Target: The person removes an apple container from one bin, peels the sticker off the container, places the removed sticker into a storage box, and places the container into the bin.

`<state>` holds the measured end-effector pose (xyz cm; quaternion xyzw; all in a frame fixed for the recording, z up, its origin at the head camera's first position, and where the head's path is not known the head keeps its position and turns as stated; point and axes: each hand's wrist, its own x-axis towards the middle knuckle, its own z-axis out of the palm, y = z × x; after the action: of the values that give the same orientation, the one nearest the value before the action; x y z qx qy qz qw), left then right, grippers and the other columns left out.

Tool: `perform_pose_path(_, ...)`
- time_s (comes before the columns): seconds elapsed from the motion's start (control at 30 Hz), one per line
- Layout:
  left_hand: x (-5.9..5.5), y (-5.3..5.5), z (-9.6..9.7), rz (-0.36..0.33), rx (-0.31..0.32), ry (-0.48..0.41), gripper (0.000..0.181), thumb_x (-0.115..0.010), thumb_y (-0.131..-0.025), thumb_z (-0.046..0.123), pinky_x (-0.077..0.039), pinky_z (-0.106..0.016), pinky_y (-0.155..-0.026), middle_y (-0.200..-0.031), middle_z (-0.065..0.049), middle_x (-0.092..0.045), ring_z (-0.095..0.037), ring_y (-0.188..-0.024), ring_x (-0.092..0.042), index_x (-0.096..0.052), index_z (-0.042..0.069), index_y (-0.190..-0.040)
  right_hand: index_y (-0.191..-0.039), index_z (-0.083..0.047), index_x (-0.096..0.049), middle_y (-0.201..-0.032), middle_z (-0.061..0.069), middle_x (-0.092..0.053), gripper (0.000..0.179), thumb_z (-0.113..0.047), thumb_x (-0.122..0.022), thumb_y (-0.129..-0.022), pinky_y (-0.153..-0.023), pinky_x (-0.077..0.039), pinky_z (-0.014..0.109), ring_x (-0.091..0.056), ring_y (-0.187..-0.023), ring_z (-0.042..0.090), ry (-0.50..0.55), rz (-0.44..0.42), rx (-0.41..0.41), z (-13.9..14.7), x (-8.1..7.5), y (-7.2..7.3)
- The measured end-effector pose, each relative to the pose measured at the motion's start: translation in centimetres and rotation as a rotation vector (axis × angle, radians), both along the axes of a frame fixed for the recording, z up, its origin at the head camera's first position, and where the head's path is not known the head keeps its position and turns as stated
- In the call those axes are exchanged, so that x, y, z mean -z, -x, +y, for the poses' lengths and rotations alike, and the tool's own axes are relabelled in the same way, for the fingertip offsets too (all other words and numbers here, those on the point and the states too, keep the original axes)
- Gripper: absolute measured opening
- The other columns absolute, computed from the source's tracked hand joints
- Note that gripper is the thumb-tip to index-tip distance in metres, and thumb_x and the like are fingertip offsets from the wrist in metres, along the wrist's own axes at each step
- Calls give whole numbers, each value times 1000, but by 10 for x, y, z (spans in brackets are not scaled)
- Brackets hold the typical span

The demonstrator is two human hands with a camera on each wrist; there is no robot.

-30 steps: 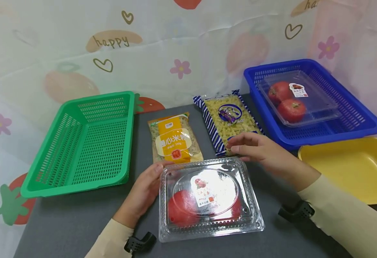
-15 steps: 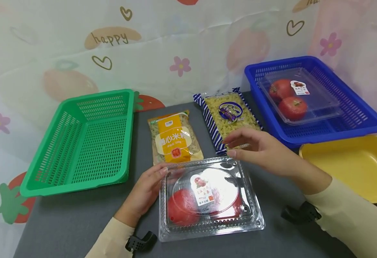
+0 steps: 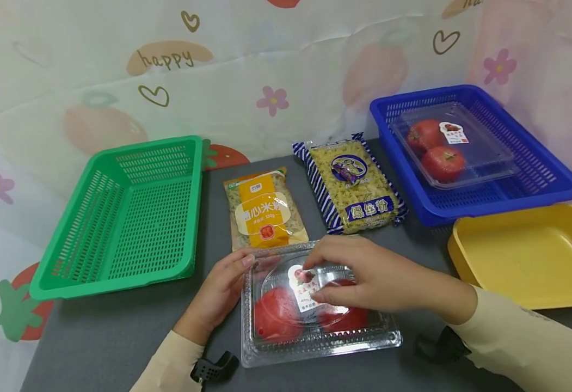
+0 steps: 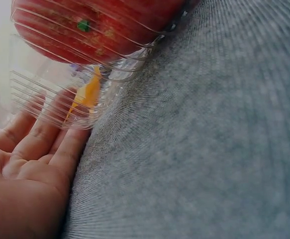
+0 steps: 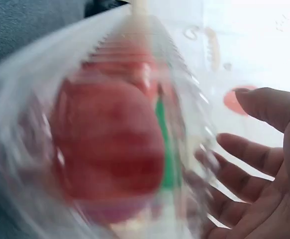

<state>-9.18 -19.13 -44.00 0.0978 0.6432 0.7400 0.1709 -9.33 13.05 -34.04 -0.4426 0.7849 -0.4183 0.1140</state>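
Observation:
A clear plastic clamshell box (image 3: 315, 354) with red apples (image 3: 277, 316) inside and a white label (image 3: 299, 296) on its lid sits on the table's front part. My left hand (image 3: 219, 294) touches the box's back left corner, its extended fingers (image 4: 43, 132) lying along the plastic wall. Over the lid hovers my right hand (image 3: 374, 275), thumb and fingers apart, overlapping the box's right half in the head view. In the right wrist view, which is blurred, that hand stands beside the lid with nothing between its spread fingers.
Behind the box lie an orange-labelled pasta bag (image 3: 266, 209) and a blue-striped pasta bag (image 3: 351, 185). A green basket (image 3: 194, 218) stands left. At right, a blue basket (image 3: 430, 212) holds another clear box (image 3: 491, 158) of red fruit; a yellow tray (image 3: 540, 261) sits in front.
My right hand has moved from above the blue-striped bag leftward and nearer, over the box's lid, uncovering the bag's lower end. The left hand and box have stayed in place.

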Motion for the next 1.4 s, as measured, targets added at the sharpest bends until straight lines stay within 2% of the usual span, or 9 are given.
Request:
perform_pose_path(0.13,1,0,0,-6,-1,6,50,-53,-114,31,-51,-43,-112,-146,-17,-66,-30,-137,-61,-58,-5,-148,-127,-16,-72,-122,-8,-69,28,-30,-79,-104,-101,-56,40,-64,-114,12,-88,83,-39,-11,3,-6)
perform_pose_path(0.3,2,1,0,-13,3,2,50,-53,-114,31,-52,-44,-110,-145,-17,-66,-32,-134,-62,-58,-4,-149,-120,-16,-73,-119,-6,-67,27,-31,-82,-101,-101,-55,39,-61,-113,13,-186,252,-45,-19,5,-11)
perform_pose_path(0.4,1,0,-1,-26,0,-3,50,-53,-114,31,-54,-46,-108,-145,-17,-65,-33,-131,-64,-58,-4,-149,-113,-15,-73,-118,-5,-66,25,-32,-84,-99,-99,-56,38,-60,-110,15,-215,340,-44,-22,7,-14)
perform_pose_path(0.5,0,0,-1,-28,1,-2,50,-53,-114,31,-54,-45,-108,-145,-17,-66,-33,-131,-65,-57,-5,-149,-105,-16,-72,-117,-4,-65,22,-30,-86,-97,-96,-56,36,-60,-108,15,-221,383,-34,-24,9,-15)
perform_pose_path(0.8,0,0,-1,-19,10,-11,51,-53,-114,29,-54,-44,-107,-142,-17,-67,-33,-129,-66,-56,-8,-149,-98,-17,-73,-115,-4,-64,15,-23,-86,-97,-94,-56,33,-59,-105,14,-240,392,-1,-27,11,-17)
perform_pose_path(0.9,1,0,-1,-15,8,-10,50,-52,-114,29,-54,-44,-108,-142,-17,-67,-32,-129,-66,-57,-8,-148,-99,-17,-72,-115,-4,-63,18,-26,-87,-96,-93,-56,32,-58,-106,14,-242,384,-4,-27,11,-17)
perform_pose_path(1.03,1,0,-1,-16,3,-3,50,-53,-114,29,-54,-43,-108,-142,-17,-67,-32,-129,-65,-57,-8,-147,-101,-16,-71,-117,-4,-62,22,-29,-88,-96,-93,-56,32,-57,-106,13,-250,349,-17,-26,9,-16)
perform_pose_path(1.23,1,0,-2,-22,4,-3,50,-53,-114,29,-54,-43,-108,-142,-16,-68,-31,-128,-66,-56,-8,-148,-101,-15,-74,-117,-3,-64,13,-20,-85,-98,-97,-56,33,-59,-109,14,-273,277,-10,-27,6,-14)
perform_pose_path(1.4,0,0,-2,-30,-1,3,51,-53,-114,29,-54,-43,-108,-143,-16,-66,-31,-129,-65,-56,-7,-149,-102,-14,-74,-115,-3,-64,10,-16,-83,-99,-96,-56,34,-59,-107,15,-258,302,-13,-27,7,-12)
